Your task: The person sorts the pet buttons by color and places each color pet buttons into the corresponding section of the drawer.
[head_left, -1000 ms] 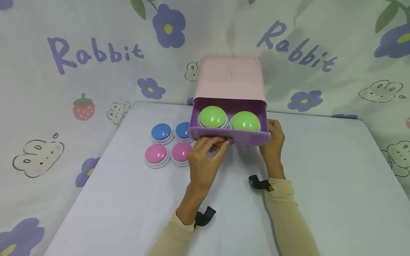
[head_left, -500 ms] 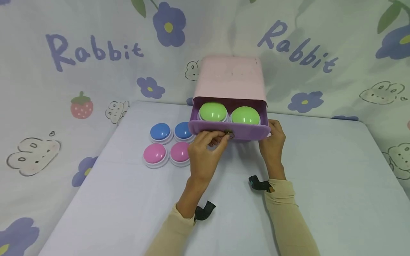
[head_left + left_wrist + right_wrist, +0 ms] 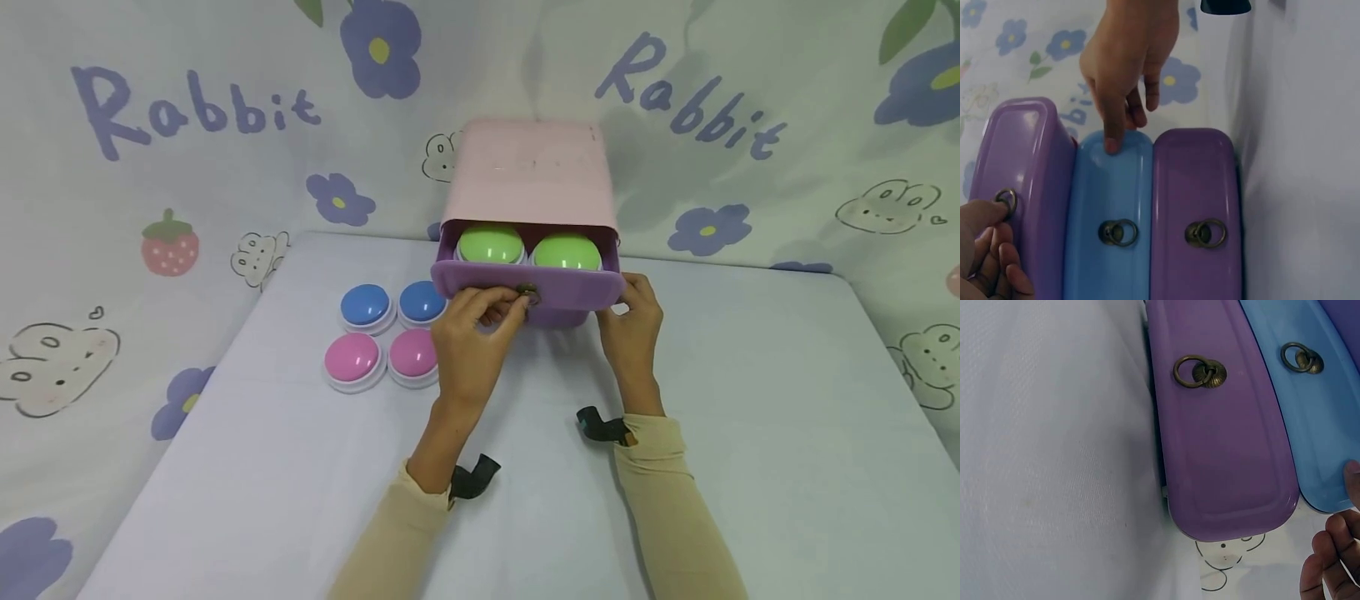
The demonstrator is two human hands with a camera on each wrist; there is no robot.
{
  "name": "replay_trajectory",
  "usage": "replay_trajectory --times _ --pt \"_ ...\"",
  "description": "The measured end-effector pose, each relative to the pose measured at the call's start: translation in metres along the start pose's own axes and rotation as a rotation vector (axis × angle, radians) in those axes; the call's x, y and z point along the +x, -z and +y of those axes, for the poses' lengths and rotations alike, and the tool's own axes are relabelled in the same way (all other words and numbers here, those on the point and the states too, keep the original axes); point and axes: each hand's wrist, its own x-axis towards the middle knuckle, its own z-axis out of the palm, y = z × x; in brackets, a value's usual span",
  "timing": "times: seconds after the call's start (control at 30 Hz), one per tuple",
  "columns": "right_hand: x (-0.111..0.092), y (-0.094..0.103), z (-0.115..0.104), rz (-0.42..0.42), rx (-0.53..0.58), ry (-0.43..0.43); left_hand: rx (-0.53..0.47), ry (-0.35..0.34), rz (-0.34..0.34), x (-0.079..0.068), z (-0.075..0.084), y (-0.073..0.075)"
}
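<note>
A pink cabinet (image 3: 534, 171) with drawers stands at the back of the table. Its top purple drawer (image 3: 581, 288) is part-way out, with two green domed buttons (image 3: 491, 244) on white bases inside. My left hand (image 3: 472, 342) pinches the brass ring pull (image 3: 1009, 201) on that drawer's front. My right hand (image 3: 633, 325) is at the cabinet's right side, its thumb (image 3: 1112, 142) pressing the front of the blue drawer (image 3: 1110, 194) and its other fingers loosely bent near the side. Below that, the lowest purple drawer (image 3: 1225, 444) is closed, its ring pull hanging.
Left of the cabinet, two blue domed buttons (image 3: 365, 305) and two pink ones (image 3: 351, 358) sit on the white tabletop (image 3: 750, 400). One pink button is partly behind my left hand. A printed cloth (image 3: 247, 50) hangs behind the cabinet.
The top purple drawer has slid further into the cabinet, my left hand moving forward with its ring. Less of the green buttons shows. My right hand stays at the cabinet; the head view shifts slightly.
</note>
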Motion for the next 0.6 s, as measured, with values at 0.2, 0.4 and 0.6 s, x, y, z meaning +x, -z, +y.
replay_trajectory --times 0.2,0.4,0.6 --pt "0.0 0.0 0.0 -0.002 -0.001 -0.006 0.009 -0.004 0.005 0.004 0.0 -0.001" --pt "0.0 0.0 0.0 -0.017 -0.005 -0.01 0.019 -0.012 0.016 0.008 -0.004 -0.003" --pt "0.0 0.001 -0.001 -0.029 0.001 -0.015 0.03 -0.02 0.023 0.011 -0.008 -0.005"
